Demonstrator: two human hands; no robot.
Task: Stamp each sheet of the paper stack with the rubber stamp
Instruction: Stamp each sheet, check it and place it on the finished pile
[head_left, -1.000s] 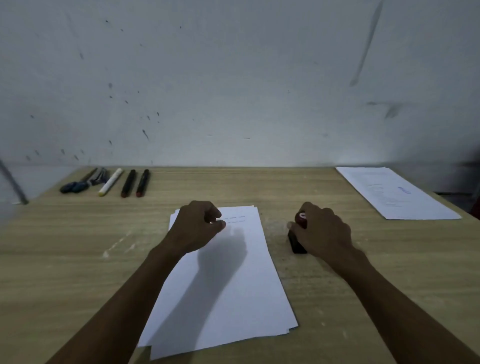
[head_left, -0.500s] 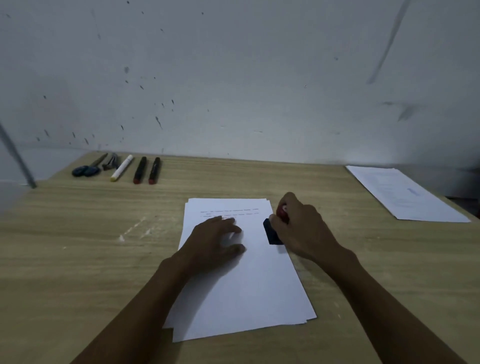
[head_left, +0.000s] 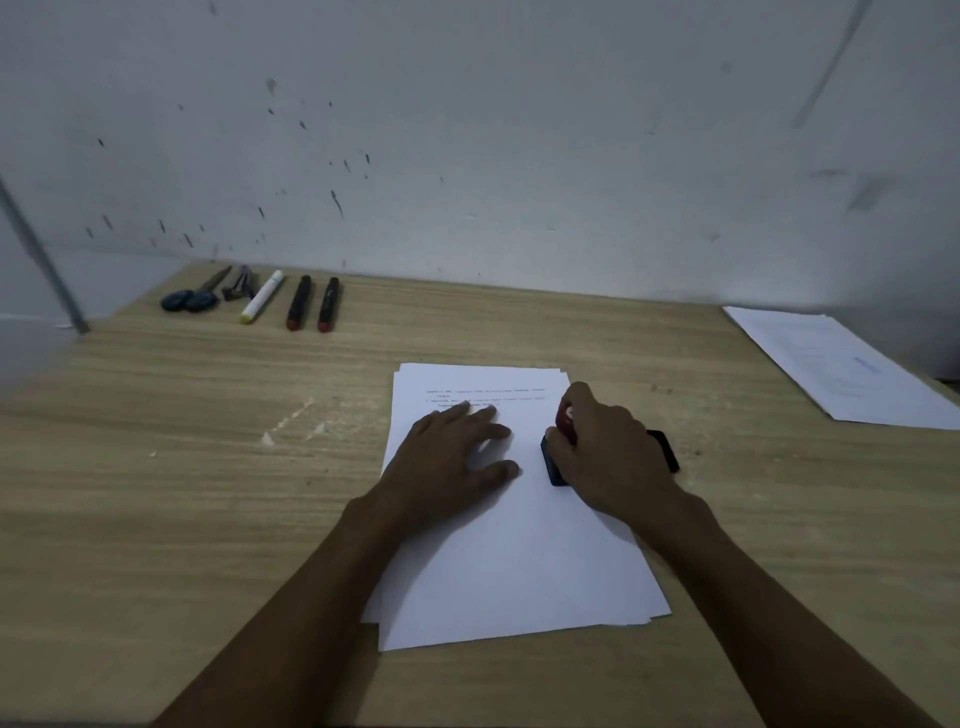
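Note:
A stack of white sheets (head_left: 519, 561) lies on the wooden table, a few faint printed lines near its far edge. My left hand (head_left: 452, 457) lies flat on the upper part of the top sheet, fingers spread. My right hand (head_left: 608, 457) grips the rubber stamp (head_left: 551, 462), which has a red top and a dark base. The stamp's base sits on the right side of the top sheet. A dark flat object (head_left: 665, 449), perhaps an ink pad, lies just right of the stack, partly hidden by my right hand.
A second pile of sheets (head_left: 831, 364) with a blue mark lies at the table's far right. Along the far left edge lie scissors (head_left: 195, 296), a small dark clip (head_left: 240, 283), a white marker (head_left: 262, 296) and two black markers (head_left: 311, 304). A wall stands right behind the table.
My right hand brought the stamp from the table beside the stack onto the top sheet. My left hand went from hovering with curled fingers to lying flat on the sheet.

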